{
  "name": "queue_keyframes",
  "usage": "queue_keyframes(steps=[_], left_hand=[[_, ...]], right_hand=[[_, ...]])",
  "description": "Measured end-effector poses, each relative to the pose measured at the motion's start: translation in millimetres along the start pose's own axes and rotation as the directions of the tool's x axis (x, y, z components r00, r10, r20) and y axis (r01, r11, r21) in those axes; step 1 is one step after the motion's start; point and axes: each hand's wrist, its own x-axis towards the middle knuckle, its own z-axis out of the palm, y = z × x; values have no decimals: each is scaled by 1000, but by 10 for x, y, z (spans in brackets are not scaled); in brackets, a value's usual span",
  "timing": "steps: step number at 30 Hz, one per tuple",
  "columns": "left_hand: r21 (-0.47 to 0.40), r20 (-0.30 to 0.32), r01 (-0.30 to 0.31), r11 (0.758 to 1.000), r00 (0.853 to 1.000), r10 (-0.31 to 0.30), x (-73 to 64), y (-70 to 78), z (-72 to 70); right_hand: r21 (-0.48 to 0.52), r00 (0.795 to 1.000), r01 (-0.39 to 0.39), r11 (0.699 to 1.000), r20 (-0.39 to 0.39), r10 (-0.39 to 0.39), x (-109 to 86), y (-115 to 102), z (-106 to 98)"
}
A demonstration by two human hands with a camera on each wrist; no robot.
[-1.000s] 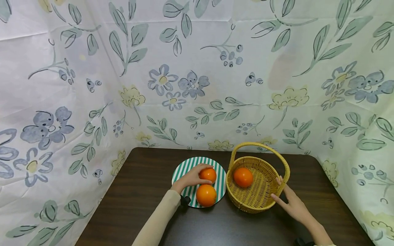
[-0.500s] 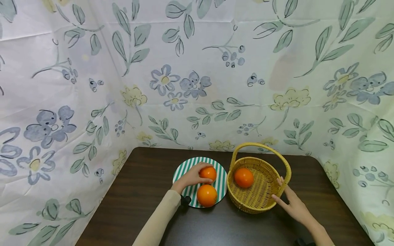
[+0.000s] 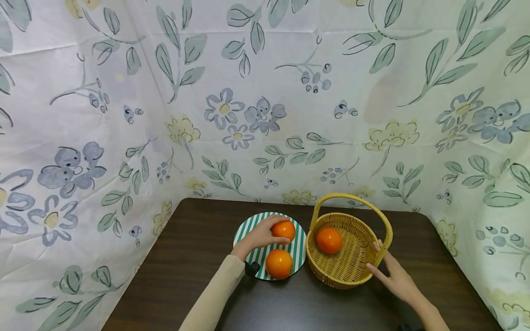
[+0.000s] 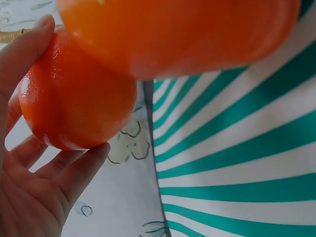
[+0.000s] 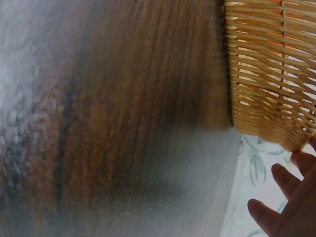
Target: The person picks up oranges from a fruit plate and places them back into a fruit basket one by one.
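The far orange (image 3: 284,230) sits at the back of the striped plate (image 3: 298,250), and the left hand (image 3: 260,236) curls around it, fingers (image 4: 74,170) and thumb cupping its sides. A 2nd orange (image 3: 279,263) lies just in front of it on the same plate, near the front rim. Just beside the plate on the right stands the wicker basket (image 3: 354,271), with 1 orange (image 3: 329,240) inside. The right hand (image 3: 393,276) rests against the basket's outer wall, fingers straight and spread. Everything sits on the dark wooden table (image 3: 198,257).
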Motion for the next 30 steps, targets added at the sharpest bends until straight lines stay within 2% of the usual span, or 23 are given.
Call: queue_keyframes(steps=[11, 24, 30], left_hand=[[34, -42, -35, 999, 998, 37, 26, 171, 11], [28, -45, -74, 997, 996, 75, 58, 365, 98], [35, -25, -97, 995, 995, 98, 63, 428, 134]], right_hand=[[2, 1000, 15, 1000, -4, -15, 15, 32, 19], [6, 1000, 24, 1000, -2, -24, 2, 61, 0], [23, 1000, 27, 999, -5, -27, 9, 52, 23]])
